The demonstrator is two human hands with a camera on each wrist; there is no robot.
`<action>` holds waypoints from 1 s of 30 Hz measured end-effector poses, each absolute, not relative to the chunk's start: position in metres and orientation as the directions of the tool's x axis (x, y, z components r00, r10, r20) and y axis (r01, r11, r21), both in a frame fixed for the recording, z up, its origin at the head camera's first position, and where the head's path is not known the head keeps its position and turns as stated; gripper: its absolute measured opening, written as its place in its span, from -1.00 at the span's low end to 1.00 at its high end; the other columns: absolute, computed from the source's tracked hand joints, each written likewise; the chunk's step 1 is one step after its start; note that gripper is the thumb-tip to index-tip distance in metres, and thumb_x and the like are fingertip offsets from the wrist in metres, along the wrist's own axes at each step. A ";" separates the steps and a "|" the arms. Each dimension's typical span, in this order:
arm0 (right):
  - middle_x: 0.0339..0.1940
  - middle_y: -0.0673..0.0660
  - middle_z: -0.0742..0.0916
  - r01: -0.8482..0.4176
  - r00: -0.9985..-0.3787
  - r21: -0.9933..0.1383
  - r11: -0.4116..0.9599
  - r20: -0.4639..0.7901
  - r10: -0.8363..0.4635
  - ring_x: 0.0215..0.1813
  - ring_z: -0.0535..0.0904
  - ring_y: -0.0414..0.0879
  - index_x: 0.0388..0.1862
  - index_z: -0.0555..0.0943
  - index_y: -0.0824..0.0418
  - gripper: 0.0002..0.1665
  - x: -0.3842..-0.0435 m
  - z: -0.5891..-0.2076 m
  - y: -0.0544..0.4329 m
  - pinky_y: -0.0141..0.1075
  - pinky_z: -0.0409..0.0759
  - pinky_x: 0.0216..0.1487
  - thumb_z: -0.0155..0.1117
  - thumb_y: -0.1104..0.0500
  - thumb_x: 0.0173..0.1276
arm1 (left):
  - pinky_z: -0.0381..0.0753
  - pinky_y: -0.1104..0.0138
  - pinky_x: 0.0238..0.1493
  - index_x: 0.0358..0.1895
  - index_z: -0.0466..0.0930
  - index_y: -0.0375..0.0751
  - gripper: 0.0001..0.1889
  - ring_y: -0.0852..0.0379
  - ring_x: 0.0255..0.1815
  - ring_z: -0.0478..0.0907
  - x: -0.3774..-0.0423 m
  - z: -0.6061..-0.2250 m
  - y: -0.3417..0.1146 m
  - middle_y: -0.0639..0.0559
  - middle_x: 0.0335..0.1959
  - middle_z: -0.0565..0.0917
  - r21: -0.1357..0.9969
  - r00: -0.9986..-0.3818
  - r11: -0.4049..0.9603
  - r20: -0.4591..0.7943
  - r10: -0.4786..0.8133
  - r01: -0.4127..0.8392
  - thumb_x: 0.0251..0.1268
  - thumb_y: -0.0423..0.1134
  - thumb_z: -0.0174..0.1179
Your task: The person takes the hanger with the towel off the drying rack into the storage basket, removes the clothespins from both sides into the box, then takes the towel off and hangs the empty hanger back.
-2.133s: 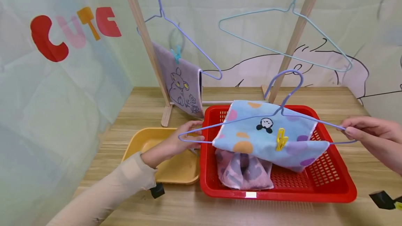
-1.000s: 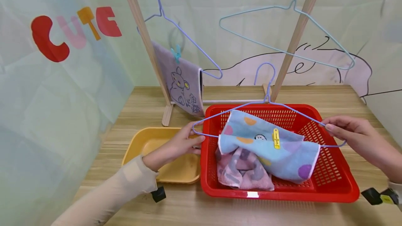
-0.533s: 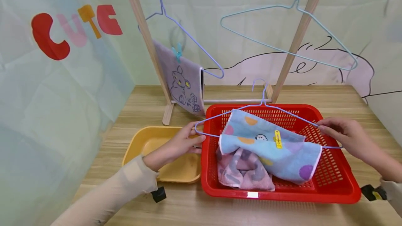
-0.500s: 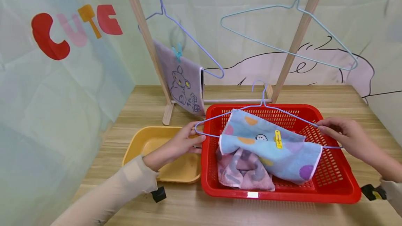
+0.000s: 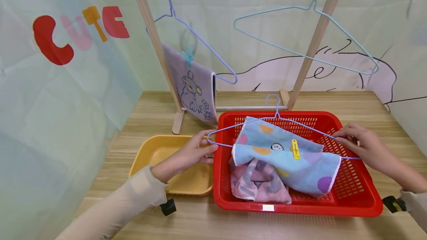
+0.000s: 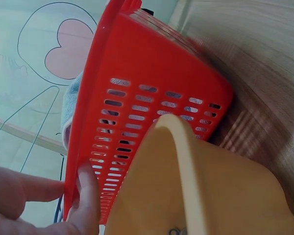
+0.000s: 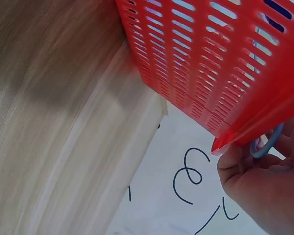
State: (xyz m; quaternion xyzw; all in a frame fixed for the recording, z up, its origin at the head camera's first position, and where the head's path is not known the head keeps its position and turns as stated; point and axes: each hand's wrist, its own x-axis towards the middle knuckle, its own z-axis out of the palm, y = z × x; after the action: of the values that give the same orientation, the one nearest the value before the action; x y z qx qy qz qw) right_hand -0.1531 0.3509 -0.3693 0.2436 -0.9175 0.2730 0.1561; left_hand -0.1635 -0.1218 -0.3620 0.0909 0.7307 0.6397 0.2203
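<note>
A purple-blue wire hanger (image 5: pixel 276 115) lies across the red basket (image 5: pixel 297 211), hook pointing away. Draped over its lower bar is a light blue towel (image 5: pixel 293 173) with coloured dots, and a yellow clothespin (image 5: pixel 295 149) sits on it. My left hand (image 5: pixel 191 152) holds the hanger's left end, thumb and fingers right at the basket rim. At the other end, my right hand (image 5: pixel 361 143) grips the hanger, whose bend shows between the fingers in the right wrist view. A crumpled pink and grey towel (image 5: pixel 260 188) lies in the basket, partly hidden under the blue one.
To the left stands a yellow tub (image 5: pixel 186 184), its rim beneath my left forearm. Behind is a wooden rack (image 5: pixel 151 36) with a grey towel (image 5: pixel 197 92) held by a blue clothespin (image 5: pixel 188 57). A bare teal hanger (image 5: pixel 280 46) hangs at the right.
The hanger and blue towel have come down toward the basket, the hook tipping lower and away. My right hand has moved left and slightly inward; the left has barely moved.
</note>
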 end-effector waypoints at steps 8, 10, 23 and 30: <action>-0.34 -0.01 0.58 -0.514 -0.846 -0.458 0.725 0.409 -0.341 -0.42 0.39 -0.25 -0.13 0.71 0.32 -0.70 -0.152 -0.372 0.351 -0.48 0.42 -0.50 0.40 0.53 0.16 | 0.71 0.12 -0.11 0.50 0.02 -0.39 -0.42 -0.04 -0.16 0.68 -0.163 -0.362 -0.124 -0.44 0.15 0.50 0.974 -0.880 0.164 -0.211 0.427 -0.154 0.52 -0.47 0.00; -0.33 -0.01 0.58 -0.511 -0.849 -0.468 0.721 0.407 -0.338 -0.41 0.40 -0.25 -0.12 0.71 0.32 -0.70 -0.152 -0.372 0.352 -0.47 0.44 -0.50 0.39 0.53 0.17 | 0.71 0.12 -0.11 0.50 0.02 -0.40 -0.41 -0.03 -0.17 0.68 -0.163 -0.362 -0.124 -0.45 0.15 0.50 0.976 -0.879 0.161 -0.205 0.430 -0.149 0.52 -0.47 0.00; -0.29 -0.05 0.57 -0.503 -0.860 -0.539 0.676 0.395 -0.324 -0.41 0.41 -0.21 -0.06 0.69 0.28 -0.74 -0.150 -0.377 0.353 -0.50 0.46 -0.48 0.34 0.45 0.29 | 0.61 -0.08 0.03 0.43 0.04 -0.51 -0.45 -0.16 -0.06 0.67 -0.165 -0.361 -0.127 -0.49 0.11 0.51 0.978 -0.868 0.207 -0.112 0.483 -0.011 0.50 -0.47 0.03; -0.28 -0.06 0.56 -0.504 -0.860 -0.552 0.664 0.394 -0.325 -0.40 0.41 -0.21 -0.04 0.68 0.29 -0.75 -0.150 -0.378 0.353 -0.50 0.46 -0.48 0.31 0.44 0.32 | 0.67 0.07 -0.06 0.39 0.16 -0.54 -0.42 -0.11 -0.12 0.59 -0.169 -0.355 -0.129 -0.39 0.07 0.51 0.908 -0.873 0.382 -0.040 0.486 0.171 0.43 -0.40 0.16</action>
State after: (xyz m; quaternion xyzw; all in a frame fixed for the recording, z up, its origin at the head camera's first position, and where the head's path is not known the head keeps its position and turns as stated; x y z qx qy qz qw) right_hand -0.1500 0.3531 -0.3779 0.2297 -0.9025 0.3397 0.1321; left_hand -0.1690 -0.1293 -0.3552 0.2008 0.8172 0.5184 0.1519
